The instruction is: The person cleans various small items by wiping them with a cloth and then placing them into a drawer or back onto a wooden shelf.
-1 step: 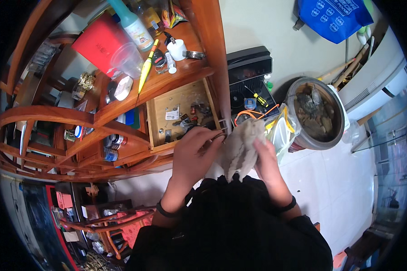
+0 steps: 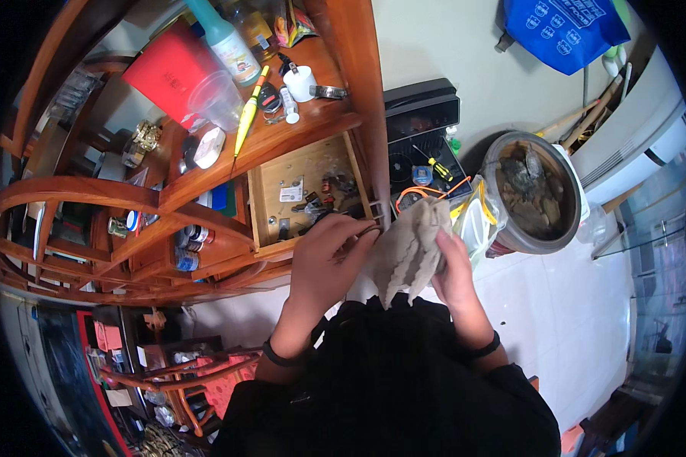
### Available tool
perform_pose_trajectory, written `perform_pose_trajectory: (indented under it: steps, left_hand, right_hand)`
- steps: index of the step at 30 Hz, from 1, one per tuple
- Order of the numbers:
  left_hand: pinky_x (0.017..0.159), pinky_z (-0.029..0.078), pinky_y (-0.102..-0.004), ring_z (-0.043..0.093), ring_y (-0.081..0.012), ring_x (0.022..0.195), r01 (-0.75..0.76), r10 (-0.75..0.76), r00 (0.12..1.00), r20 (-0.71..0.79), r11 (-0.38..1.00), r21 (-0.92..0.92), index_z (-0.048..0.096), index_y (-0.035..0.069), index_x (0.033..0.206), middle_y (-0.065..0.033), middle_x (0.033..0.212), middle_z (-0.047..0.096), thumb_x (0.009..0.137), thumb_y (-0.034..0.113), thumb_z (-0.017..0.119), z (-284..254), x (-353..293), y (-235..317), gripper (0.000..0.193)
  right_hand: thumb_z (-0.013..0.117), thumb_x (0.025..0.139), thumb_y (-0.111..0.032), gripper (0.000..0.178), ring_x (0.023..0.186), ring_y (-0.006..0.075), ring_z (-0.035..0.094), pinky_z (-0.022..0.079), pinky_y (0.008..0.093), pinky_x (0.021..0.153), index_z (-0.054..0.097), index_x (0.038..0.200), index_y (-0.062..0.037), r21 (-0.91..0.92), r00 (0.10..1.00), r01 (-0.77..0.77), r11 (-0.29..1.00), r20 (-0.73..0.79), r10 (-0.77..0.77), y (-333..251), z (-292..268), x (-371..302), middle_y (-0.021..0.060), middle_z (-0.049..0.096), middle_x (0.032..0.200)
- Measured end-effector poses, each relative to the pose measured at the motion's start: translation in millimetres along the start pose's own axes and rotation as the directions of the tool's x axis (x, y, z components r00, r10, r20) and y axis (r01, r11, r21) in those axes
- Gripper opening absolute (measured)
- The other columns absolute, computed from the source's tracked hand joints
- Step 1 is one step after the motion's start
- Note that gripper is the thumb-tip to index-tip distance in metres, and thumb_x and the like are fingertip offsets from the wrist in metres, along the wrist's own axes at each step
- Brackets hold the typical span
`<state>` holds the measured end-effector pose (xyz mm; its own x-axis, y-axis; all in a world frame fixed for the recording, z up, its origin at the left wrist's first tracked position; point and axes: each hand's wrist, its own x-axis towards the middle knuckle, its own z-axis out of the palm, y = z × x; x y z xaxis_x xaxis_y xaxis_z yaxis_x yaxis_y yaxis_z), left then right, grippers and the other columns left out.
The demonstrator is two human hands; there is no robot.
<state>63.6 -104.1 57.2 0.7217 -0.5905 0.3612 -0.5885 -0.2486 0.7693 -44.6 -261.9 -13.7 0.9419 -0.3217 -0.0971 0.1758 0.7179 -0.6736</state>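
A crumpled pale grey-beige cloth [image 2: 405,247] hangs in front of my body, its folds and lower edges loose. My right hand [image 2: 457,270] grips it from the right side, thumb over the fabric and the other fingers mostly behind it. At the cloth's left edge, my left hand [image 2: 324,259] is closed in a pinch. Something small, thin and dark shows at its fingertips, too small to name. Just beyond the left hand, a wooden drawer [image 2: 265,190] stands pulled out, with small loose items and a white card inside.
A wooden shelf unit [image 2: 190,183] fills the left, holding a red box [image 2: 168,76], a bottle [image 2: 229,46] and a yellow fishing float [image 2: 245,122]. Ahead are a black case [image 2: 419,114] and a yellow-handled screwdriver [image 2: 439,169]. A round pot of stones [image 2: 572,236] stands right.
The cloth has shifted slightly and its folds hang differently. My right hand has moved a little with it; my left hand stays almost where it was.
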Motion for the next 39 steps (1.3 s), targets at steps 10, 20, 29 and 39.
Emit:
perform_pose_trajectory:
  steps: [10, 20, 29, 39]
  left_hand:
    - [0.060, 0.047, -0.0257, 0.063, -0.0163, 0.067, 0.077, -0.057, 0.983, 0.173, 0.991, -0.107, 0.068, 0.000, 0.099, -0.0098, 0.086, 0.067, 0.083, 0.007, 0.067, 7.4, -3.4, -0.1, 0.018]
    - [0.059, 0.047, -0.0266, 0.063, -0.0187, 0.068, 0.102, -0.083, 0.974, 0.212, 0.992, -0.080, 0.067, -0.001, 0.102, -0.0113, 0.085, 0.066, 0.084, 0.007, 0.065, 11.8, -8.0, -12.1, 0.020]
    - [0.063, 0.048, -0.0256, 0.062, -0.0176, 0.070, 0.106, -0.073, 0.966, 0.248, 0.987, -0.122, 0.067, -0.001, 0.102, -0.0112, 0.087, 0.066, 0.083, 0.004, 0.065, 10.8, -9.3, -16.5, 0.019]
    - [0.064, 0.047, -0.0269, 0.059, -0.0172, 0.070, 0.082, -0.044, 0.954, 0.295, 0.990, -0.116, 0.068, 0.001, 0.103, -0.0090, 0.082, 0.062, 0.083, 0.005, 0.066, 5.3, -7.9, -15.2, 0.020]
  right_hand:
    - [0.053, 0.094, -0.008, 0.025, 0.100, 0.0178, 0.057, 0.045, 0.0319, 0.088, 0.054, 0.117, 0.0015, -0.579, 0.966, 0.240, 0.779, 0.224, -0.131, 7.2, 19.0, -2.1, 0.0096, 0.059, 0.107]
    - [0.057, 0.085, -0.005, 0.019, 0.088, 0.0420, 0.058, 0.047, 0.0424, 0.076, 0.058, 0.103, 0.0018, -0.865, 0.908, 0.400, 0.304, 0.327, -0.263, 7.2, 15.8, -2.4, 0.0222, 0.060, 0.095]
    - [0.057, 0.087, -0.008, 0.019, 0.081, 0.0437, 0.059, 0.048, 0.0463, 0.070, 0.058, 0.105, 0.0002, -0.859, 0.883, 0.455, 0.235, 0.401, -0.243, 14.7, 6.3, -5.0, 0.0219, 0.061, 0.088]
    - [0.059, 0.087, -0.006, 0.022, 0.094, 0.0339, 0.061, 0.047, 0.0358, 0.083, 0.059, 0.108, 0.0015, -0.769, 0.874, 0.471, 0.432, 0.340, -0.349, 9.4, 9.6, -5.9, 0.0167, 0.063, 0.102]
